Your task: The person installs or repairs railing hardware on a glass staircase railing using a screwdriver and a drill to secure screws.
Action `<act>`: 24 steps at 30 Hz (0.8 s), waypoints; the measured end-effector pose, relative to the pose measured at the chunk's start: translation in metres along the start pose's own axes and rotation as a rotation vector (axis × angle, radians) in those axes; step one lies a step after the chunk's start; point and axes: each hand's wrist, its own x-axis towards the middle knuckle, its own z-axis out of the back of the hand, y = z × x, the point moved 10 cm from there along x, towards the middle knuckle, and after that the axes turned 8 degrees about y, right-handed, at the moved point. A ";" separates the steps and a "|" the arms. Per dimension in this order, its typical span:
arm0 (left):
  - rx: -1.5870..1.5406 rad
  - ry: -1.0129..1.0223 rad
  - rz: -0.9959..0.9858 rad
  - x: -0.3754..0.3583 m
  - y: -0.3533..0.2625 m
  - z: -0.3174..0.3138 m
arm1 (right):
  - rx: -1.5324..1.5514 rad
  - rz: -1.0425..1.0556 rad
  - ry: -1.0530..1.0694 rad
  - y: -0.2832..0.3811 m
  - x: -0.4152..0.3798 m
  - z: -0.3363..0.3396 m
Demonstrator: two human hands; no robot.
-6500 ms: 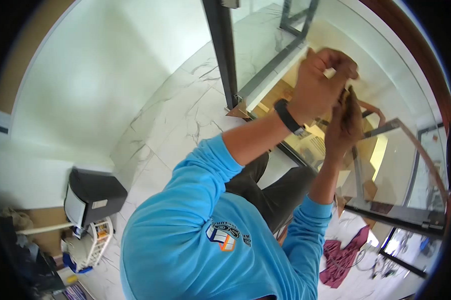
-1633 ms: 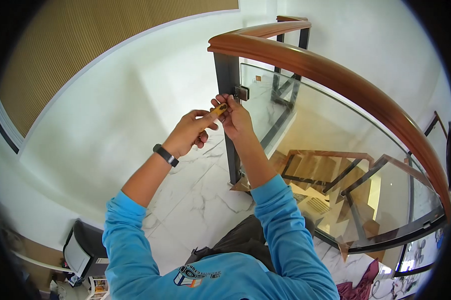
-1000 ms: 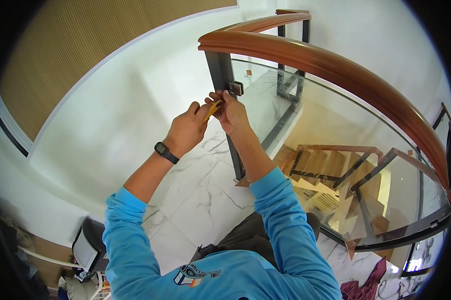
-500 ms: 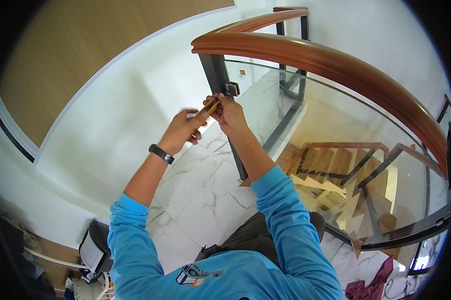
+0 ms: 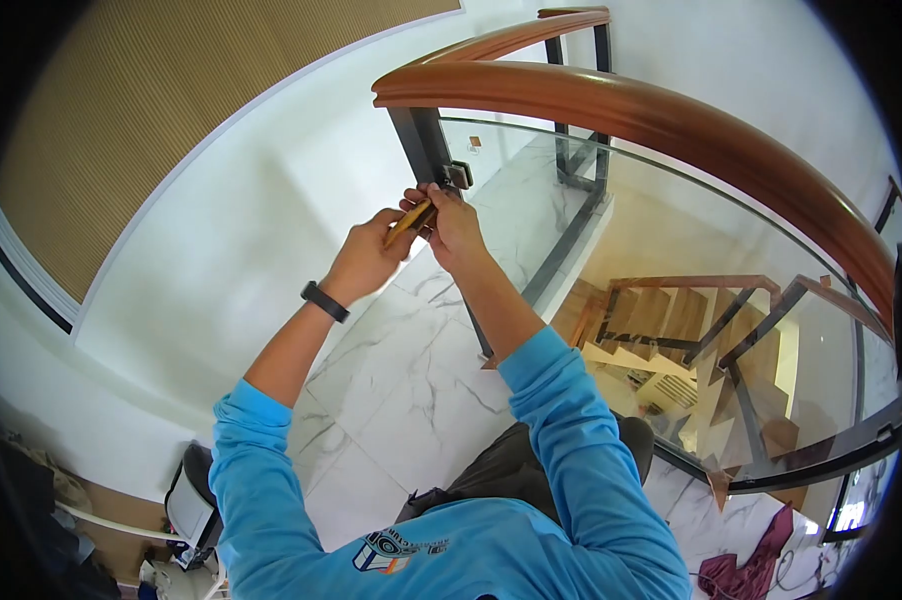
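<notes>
My left hand (image 5: 363,258) is closed around the handle of a slim yellow-and-dark tool that looks like a screwdriver (image 5: 408,222); it slants up toward the post, its tip hidden by fingers. My right hand (image 5: 453,232) is at the dark metal post (image 5: 418,140), its fingers bent together around the tool's front end. What those fingers pinch is hidden. Just above them, a small metal glass clamp (image 5: 458,175) is fixed to the post, beside the edge of the clear glass panel (image 5: 516,190).
A brown wooden handrail (image 5: 611,90) curves over the glass to the right. Beyond the glass, wooden stairs (image 5: 661,315) go down. A white wall (image 5: 201,270) stands on the left, marble-patterned tiles (image 5: 401,390) lie below, and a maroon cloth (image 5: 751,560) is on the floor at lower right.
My left hand's fingers, loose and blurred before, have closed around the yellow handle. The right hand stays by the post below the clamp. The view has shifted slightly.
</notes>
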 end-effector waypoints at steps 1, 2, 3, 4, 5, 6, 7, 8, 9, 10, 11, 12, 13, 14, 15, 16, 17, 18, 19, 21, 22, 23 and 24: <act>0.543 -0.194 -0.317 -0.011 -0.036 0.004 | -0.062 -0.032 -0.025 0.002 -0.005 0.001; 0.658 -0.220 -0.316 -0.013 -0.035 0.001 | -0.126 -0.062 -0.047 0.005 -0.010 0.000; 0.774 -0.246 -0.315 -0.015 -0.036 -0.003 | -0.098 -0.069 -0.017 0.003 -0.007 -0.001; 0.892 -0.273 -0.316 -0.017 -0.038 -0.006 | -0.067 -0.056 -0.014 0.000 -0.003 0.001; 0.402 -0.221 -0.142 -0.014 -0.021 0.008 | -0.035 -0.040 -0.011 -0.004 0.001 0.001; -0.086 -0.161 0.031 -0.015 -0.003 0.008 | -0.003 -0.022 -0.007 -0.005 0.006 0.003; -0.576 -0.090 0.206 -0.018 0.016 -0.006 | 0.012 -0.006 0.009 -0.005 0.009 0.005; -0.697 0.039 0.248 -0.015 0.022 -0.017 | 0.030 0.007 0.020 -0.006 0.008 0.006; -0.818 0.168 0.290 -0.012 0.030 -0.022 | 0.046 0.017 0.032 -0.007 0.007 0.006; -0.938 0.296 0.327 -0.011 0.033 -0.031 | 0.016 0.015 0.019 -0.007 0.007 0.007; -0.451 0.197 0.291 -0.012 0.010 -0.013 | -0.015 0.016 0.007 -0.004 0.007 0.007; -0.040 0.029 0.063 -0.008 -0.004 0.006 | -0.043 0.012 -0.010 -0.006 0.004 0.008; 0.372 -0.142 -0.172 -0.010 -0.019 0.013 | -0.042 0.005 -0.018 -0.006 0.003 0.007; 0.782 -0.315 -0.409 -0.022 -0.047 0.009 | -0.042 -0.001 -0.024 -0.006 0.002 0.006; 0.759 -0.335 -0.433 -0.021 -0.047 0.010 | -0.043 -0.007 -0.030 -0.006 0.001 0.005; 0.485 -0.271 -0.266 -0.013 -0.026 0.016 | -0.029 -0.007 -0.029 -0.004 0.002 0.004; 0.212 -0.202 -0.098 -0.014 -0.022 0.018 | -0.015 -0.009 -0.029 -0.004 0.003 0.005; -0.059 -0.129 0.069 -0.016 -0.010 0.012 | 0.001 -0.011 -0.029 -0.004 0.004 0.005; -0.534 0.005 0.268 -0.012 0.020 0.000 | 0.020 -0.007 -0.018 -0.003 0.005 0.004; -0.555 0.130 0.257 -0.007 0.023 -0.003 | 0.060 -0.003 0.000 -0.005 0.004 0.004; -0.564 0.193 0.248 -0.005 0.022 -0.007 | 0.050 -0.012 -0.005 -0.005 0.004 0.005; -0.162 0.024 0.071 0.003 0.017 0.003 | 0.039 -0.024 -0.010 -0.005 0.004 0.006; 0.190 -0.091 -0.109 0.000 -0.001 0.008 | 0.029 -0.038 -0.015 -0.007 0.003 0.006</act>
